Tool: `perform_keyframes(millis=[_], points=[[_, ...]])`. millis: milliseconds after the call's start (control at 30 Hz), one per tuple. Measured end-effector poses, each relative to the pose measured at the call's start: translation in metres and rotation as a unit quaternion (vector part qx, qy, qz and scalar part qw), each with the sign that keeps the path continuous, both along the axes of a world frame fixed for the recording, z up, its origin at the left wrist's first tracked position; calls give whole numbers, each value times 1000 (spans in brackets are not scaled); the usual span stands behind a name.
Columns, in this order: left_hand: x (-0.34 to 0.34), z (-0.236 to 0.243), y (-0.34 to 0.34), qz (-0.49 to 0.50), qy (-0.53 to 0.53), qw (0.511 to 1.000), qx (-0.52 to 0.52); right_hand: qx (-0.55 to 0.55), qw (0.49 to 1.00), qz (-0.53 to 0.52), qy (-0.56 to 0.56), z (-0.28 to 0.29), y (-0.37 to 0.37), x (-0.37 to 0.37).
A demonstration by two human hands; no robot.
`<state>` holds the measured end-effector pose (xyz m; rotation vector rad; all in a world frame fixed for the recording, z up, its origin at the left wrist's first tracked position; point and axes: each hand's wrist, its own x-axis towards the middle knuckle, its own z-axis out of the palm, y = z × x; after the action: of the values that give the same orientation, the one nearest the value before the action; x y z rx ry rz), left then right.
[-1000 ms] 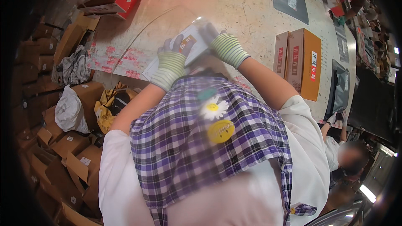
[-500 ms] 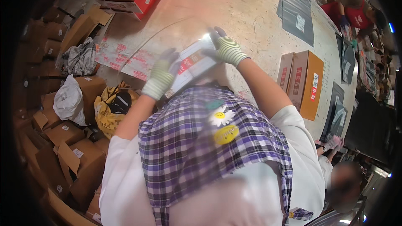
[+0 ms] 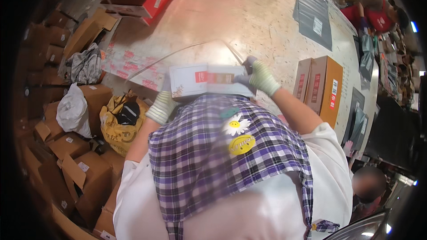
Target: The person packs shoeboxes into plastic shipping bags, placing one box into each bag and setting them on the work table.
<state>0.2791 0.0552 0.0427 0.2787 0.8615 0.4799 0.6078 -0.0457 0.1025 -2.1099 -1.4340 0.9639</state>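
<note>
A white shoebox-like box [image 3: 189, 79] with a red label and a brown printed band is held level against the front of my checked apron [image 3: 200, 151]. My left hand [image 3: 162, 106], in a striped knit glove, grips its left end, with the fingertips partly hidden. At the other end my right hand [image 3: 263, 79], gloved alike, is closed on the box, thumb on its near face and fingers at the far corner. A thin pale strip [image 3: 178, 49] arcs over the table beyond the box and ends near my right fingers.
Red-edged boxes [image 3: 151, 4] stand at the far left. On the right of the table [image 3: 249, 31] are two upright brown boxes [image 3: 327, 91] and a grey plastic mailer [image 3: 313, 15]. Cartons [image 3: 91, 173] and a yellow bag [image 3: 120, 124] crowd the left. Other people work at right.
The box has turned from slanted to level and come closer to my apron. Both hands moved nearer to me, the right one also outward. The thin strip now bends toward my right hand.
</note>
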Motion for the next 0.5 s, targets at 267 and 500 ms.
perform_keyframes(millis=[267, 500], points=[[22, 23, 45, -73, 99, 992, 9, 318, 934, 77, -141, -5, -82, -25], [2, 30, 53, -211, 73, 971, -90, 132, 868, -407, 252, -15, -88, -48]])
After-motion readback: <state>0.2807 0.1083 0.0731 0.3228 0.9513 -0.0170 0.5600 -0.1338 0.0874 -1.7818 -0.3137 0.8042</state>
